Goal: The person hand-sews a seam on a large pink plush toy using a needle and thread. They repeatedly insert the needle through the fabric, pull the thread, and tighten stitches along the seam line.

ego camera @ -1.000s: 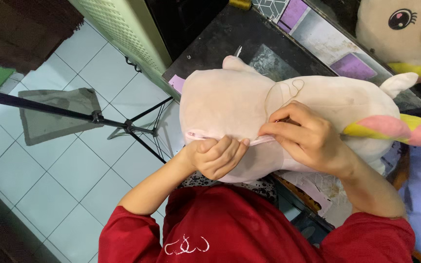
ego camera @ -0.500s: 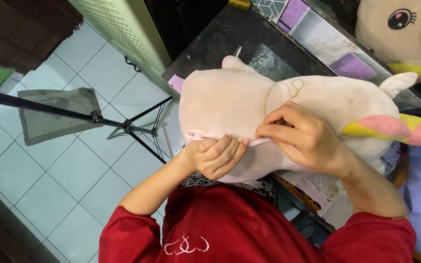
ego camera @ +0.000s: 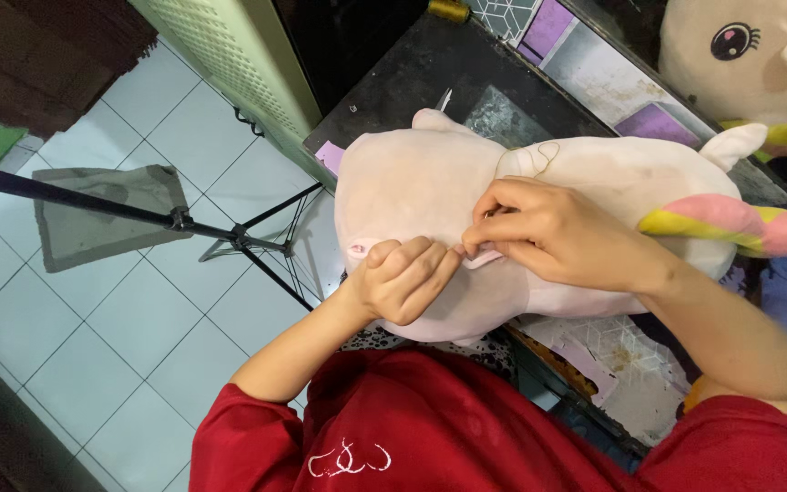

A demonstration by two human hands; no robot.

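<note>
Both hands pinch the seam of a pale pink plush toy [ego camera: 430, 187] at the bench's [ego camera: 412, 73] near edge: left hand [ego camera: 403, 282] clenched, right hand [ego camera: 548, 232] fingers grasping fabric. A thread loop [ego camera: 539, 155] lies on the toy; a second plush [ego camera: 749, 64] sits at the far right corner.

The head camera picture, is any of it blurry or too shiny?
Head view: the plush and both hands, left and right, look sharp; light is soft and even, with faint shadows; the tiles show no strong glare; the tripod is clear too.

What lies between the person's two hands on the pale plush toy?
In the head view, a short stretch of the plush toy's pink seam edge separates left hand from right hand.
</note>
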